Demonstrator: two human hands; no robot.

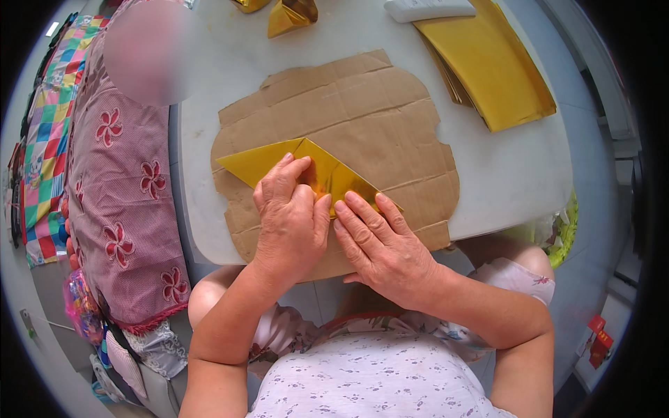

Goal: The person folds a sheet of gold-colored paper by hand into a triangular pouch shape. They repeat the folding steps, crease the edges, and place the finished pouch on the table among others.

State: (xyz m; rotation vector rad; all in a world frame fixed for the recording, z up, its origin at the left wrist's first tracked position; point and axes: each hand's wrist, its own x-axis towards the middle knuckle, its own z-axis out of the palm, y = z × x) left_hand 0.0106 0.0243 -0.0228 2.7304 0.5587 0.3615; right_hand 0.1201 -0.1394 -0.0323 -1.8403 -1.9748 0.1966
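A sheet of shiny gold foil paper (345,175), folded to a pointed shape, lies on a flat piece of brown cardboard (387,125). My left hand (290,214) is on the paper's left half, its fingers bent and its thumb at the lower edge, holding the paper down. Flat against the lower right edge rest the fingertips of my right hand (381,243), with nothing gripped in them. Both hands hide part of the paper's lower edge. The two thumb sides are close together near the middle.
The cardboard lies on a white table (502,183). At the back right, a white object (429,8) rests on a stack of gold paper (491,68). Folded gold pieces (292,16) stand at the far edge. Pink patterned cloth (133,204) covers a seat at left.
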